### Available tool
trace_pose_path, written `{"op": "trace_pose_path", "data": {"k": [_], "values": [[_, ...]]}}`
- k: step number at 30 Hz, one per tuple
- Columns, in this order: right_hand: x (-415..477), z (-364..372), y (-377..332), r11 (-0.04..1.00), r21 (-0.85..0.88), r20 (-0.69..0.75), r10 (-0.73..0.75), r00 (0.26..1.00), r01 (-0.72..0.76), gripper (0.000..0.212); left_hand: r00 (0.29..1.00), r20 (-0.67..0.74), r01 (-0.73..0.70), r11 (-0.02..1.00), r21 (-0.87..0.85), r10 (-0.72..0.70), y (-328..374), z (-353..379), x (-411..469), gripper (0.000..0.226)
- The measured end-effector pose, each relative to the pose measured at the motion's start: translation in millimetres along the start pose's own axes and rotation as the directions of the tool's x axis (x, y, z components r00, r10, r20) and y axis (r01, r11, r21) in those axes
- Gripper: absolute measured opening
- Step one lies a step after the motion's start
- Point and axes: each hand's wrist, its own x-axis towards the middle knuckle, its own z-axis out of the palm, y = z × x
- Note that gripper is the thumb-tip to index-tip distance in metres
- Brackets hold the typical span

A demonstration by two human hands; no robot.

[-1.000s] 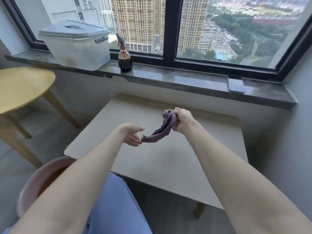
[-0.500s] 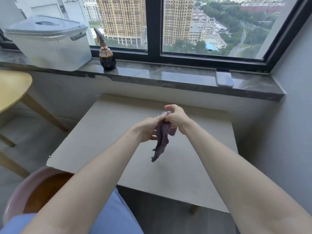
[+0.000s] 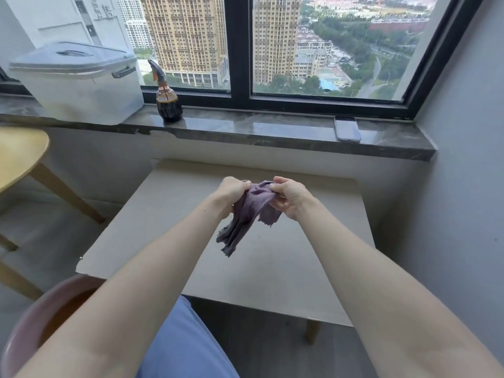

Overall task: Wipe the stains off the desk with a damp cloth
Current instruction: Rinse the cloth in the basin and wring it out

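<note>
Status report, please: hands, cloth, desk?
Left hand and right hand both grip purple cloth, hanging over desk. Wiping not yet begun. No obstacle seen under cloth.

A room in a high-rise flat, someone's home. The dark-framed window [image 3: 240, 50] across the top of the frame looks out on apartment towers [image 3: 185, 36] and a road [image 3: 373, 77] far below. On its stone sill [image 3: 272, 129] sit a lidded plastic box [image 3: 79, 85] at upper left, a spray bottle [image 3: 167, 102] beside it, a phone [image 3: 347, 128] further right. Beneath, a small pale desk [image 3: 272, 268] stands at the wall [image 3: 109, 165]; a round wooden table [image 3: 19, 154] shows at the left edge.
</note>
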Motion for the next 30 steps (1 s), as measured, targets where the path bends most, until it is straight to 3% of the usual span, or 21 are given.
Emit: {"op": "trace_pose_path", "data": {"k": [4, 9, 12, 15, 17, 19, 21, 22, 26, 30], "values": [[-18, -9, -5, 0.987, -0.149, 0.057, 0.065, 0.996, -0.056, 0.031, 0.989, 0.135, -0.050, 0.995, -0.085, 0.062, 2, 0, -17, 0.010], [-38, 2, -11, 1.000, -0.017, 0.203, -0.008, 0.979, 0.012, 0.042, 0.947, 0.319, 0.069, 0.993, -0.096, -0.035, -2, -13, -38, 0.025], [-39, 19, -11, 0.986, -0.150, 0.141, -0.046, 0.989, 0.068, 0.036, 0.935, 0.354, 0.018, 0.995, -0.094, 0.016, -3, -19, -49, 0.023], [-41, 38, -6, 0.878, -0.470, 0.061, -0.074, 0.995, 0.094, 0.016, 0.967, 0.250, -0.023, 0.992, -0.121, 0.053, -8, -25, -54, 0.018], [-42, 47, -3, 0.707, -0.702, 0.060, -0.053, 0.997, 0.080, 0.038, 0.990, 0.135, -0.029, 0.990, -0.141, 0.048, -11, -26, -53, 0.015], [-42, 56, 2, 0.570, -0.819, 0.029, -0.062, 0.998, 0.059, 0.068, 0.998, 0.034, -0.038, 0.988, -0.149, 0.044, -15, -30, -49, 0.017], [-41, 59, 5, 0.545, -0.837, 0.000, -0.104, 0.995, 0.057, 0.094, 0.998, -0.056, -0.034, 0.988, -0.148, 0.025, -20, -34, -47, 0.019], [-39, 60, 5, 0.552, -0.831, 0.019, -0.096, 0.995, 0.069, 0.095, 0.996, -0.089, -0.034, 0.988, -0.152, 0.020, -22, -36, -45, 0.020], [-41, 60, 6, 0.635, -0.748, 0.194, -0.069, 0.979, 0.193, 0.037, 0.991, -0.116, -0.091, 0.977, -0.193, 0.070, -31, -40, -41, 0.019], [-39, 61, 6, 0.602, -0.754, 0.221, -0.142, 0.965, 0.261, 0.027, 0.994, -0.065, -0.105, 0.954, -0.282, 0.090, -37, -47, -39, 0.009]]}}
